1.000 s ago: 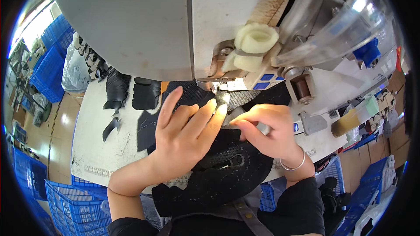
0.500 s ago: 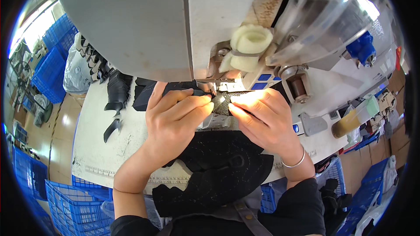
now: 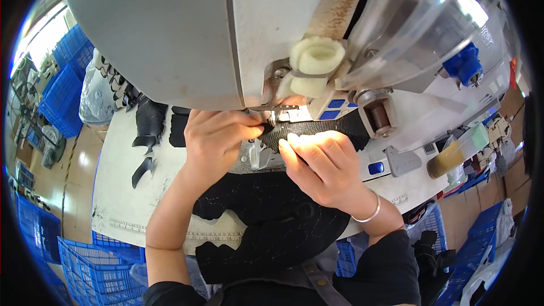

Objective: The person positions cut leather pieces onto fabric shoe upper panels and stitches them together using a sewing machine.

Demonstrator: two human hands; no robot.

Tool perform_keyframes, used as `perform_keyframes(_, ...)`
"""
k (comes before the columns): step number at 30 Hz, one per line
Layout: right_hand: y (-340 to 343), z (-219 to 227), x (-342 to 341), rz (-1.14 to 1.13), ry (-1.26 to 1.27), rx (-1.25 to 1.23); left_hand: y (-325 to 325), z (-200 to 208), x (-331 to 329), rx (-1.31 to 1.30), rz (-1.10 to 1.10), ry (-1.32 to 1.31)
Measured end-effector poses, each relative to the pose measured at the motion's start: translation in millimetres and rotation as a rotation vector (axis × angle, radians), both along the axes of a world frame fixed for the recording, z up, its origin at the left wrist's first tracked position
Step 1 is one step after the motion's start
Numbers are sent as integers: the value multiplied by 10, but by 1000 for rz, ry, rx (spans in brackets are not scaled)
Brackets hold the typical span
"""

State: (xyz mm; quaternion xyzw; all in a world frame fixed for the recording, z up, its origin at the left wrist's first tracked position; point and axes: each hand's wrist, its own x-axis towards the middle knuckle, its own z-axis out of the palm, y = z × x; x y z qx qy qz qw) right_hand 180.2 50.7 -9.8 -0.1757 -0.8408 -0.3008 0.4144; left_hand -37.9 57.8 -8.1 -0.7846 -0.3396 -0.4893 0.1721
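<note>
Nearest is the apron (image 3: pixel 317 285), and against it a black cloth (image 3: pixel 283 235) spreads over the near edge of the white table (image 3: pixel 170 187), between the forearms. The cloth covers part of a ruler strip (image 3: pixel 215 237). Blue crates (image 3: pixel 99 275) stand low at left, with another crate (image 3: pixel 435 224) at right.

Further in, the left hand (image 3: pixel 212 141) and the right hand (image 3: pixel 324 164), a bangle (image 3: pixel 371 207) on its wrist, meet a black mesh (image 3: pixel 300 128). The mesh lies on the bed, under the lamp glow. The left thumb and forefinger come together at its left end, just beside the needle; the right thumb and forefinger, nearly meeting, are at its near edge, and it runs on rightward past them. Whether either pair pinches or only presses, I cannot tell.

Black pieces (image 3: pixel 150 124) lie left of the left hand, with a curved scrap (image 3: pixel 143 173) nearer. Beyond the mesh, the machine head (image 3: pixel 153 39) overhangs and blocks the view, with foam (image 3: pixel 317 56), a spool (image 3: pixel 381 118) and a clear shield (image 3: pixel 419 39) toward the right. More crates (image 3: pixel 61 102) are stacked far left.
</note>
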Motion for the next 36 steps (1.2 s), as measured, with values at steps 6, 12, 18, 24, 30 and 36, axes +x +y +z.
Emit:
perform_keyframes(6,75,-65,-3,-23,164,42,-117,107,-11,-211,-19,-8)
perform_keyframes(12,76,76,53,131,239,-56,-570,65,357,166,453,506)
perform_keyframes(18,303,-20,299,-8,309,-183,-316,-13,240,132,301,268)
perform_keyframes(24,897,-36,475,-132,244,-637,-132,78,109,9,69,58)
perform_keyframes(30,1427,-398,134,12,383,-533,56,-1,-111,108,164,-49)
perform_keyframes(36,749,-299,430,-705,91,-181,9,77,-235,-42,207,-8)
